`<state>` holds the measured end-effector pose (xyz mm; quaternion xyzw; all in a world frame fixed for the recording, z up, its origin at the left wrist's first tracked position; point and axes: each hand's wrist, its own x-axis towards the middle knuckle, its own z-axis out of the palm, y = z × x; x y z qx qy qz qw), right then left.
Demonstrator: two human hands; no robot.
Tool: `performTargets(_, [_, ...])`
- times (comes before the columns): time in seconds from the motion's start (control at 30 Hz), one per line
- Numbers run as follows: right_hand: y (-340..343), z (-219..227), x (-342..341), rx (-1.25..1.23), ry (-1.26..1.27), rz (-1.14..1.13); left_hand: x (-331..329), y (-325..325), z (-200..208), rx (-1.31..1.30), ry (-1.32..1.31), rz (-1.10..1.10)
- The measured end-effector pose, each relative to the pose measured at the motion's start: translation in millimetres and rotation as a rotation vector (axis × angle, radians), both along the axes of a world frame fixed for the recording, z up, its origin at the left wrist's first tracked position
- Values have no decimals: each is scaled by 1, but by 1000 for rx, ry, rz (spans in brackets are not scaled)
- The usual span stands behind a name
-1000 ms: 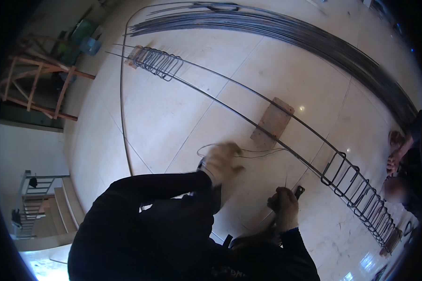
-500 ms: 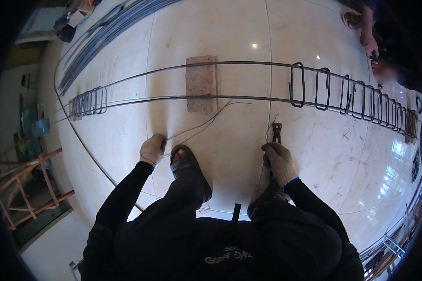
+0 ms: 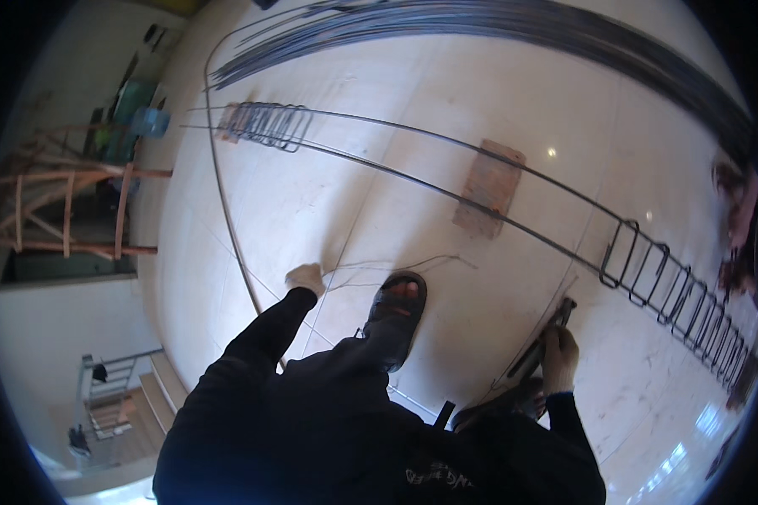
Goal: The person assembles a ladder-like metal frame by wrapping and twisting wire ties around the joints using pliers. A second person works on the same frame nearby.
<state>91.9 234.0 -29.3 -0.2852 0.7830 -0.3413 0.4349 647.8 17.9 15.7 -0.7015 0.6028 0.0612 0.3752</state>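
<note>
My left hand (image 3: 305,279), in a pale work glove, is closed around the end of some thin tie wire (image 3: 370,268). The loose strands trail right over the floor past my sandalled foot (image 3: 398,310). My right hand (image 3: 558,360), also gloved, grips a dark pair of pincers (image 3: 562,317) with the jaws pointing away from me. Its fingers are partly hidden from above. Beyond both hands, two long steel rods (image 3: 396,172) run from far left to near right, with bent rectangular stirrups (image 3: 648,273) hung along them at the right and more stirrups (image 3: 269,126) bunched at the left.
A reddish brick (image 3: 490,181) props the rods midway. Behind lies a thick bundle of steel bars (image 3: 480,23). One long bar (image 3: 227,202) curves along my left. A wooden frame (image 3: 72,210) stands farther left, and a person's hand (image 3: 737,273) is at the right edge.
The view has swung left, so the rods and brick now sit farther right and slanted. Both hands keep their hold on the wire and the pincers.
</note>
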Motion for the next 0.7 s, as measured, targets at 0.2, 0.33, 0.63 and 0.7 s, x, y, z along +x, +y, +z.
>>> performTargets(0.2, [34, 8, -3, 23, 363, 154, 89, 72, 6, 32, -70, 631])
performTargets(0.33, [52, 20, 22, 110, 517, 155, 89, 35, 6, -637, 116, 421])
performTargets(0.63, [70, 20, 65, 101, 862, -49, 24, -283, 38, -828, 319, 6])
performTargets(0.7, [66, 26, 61, 162, 815, -7, 16, -328, 26, -859, 272, 66])
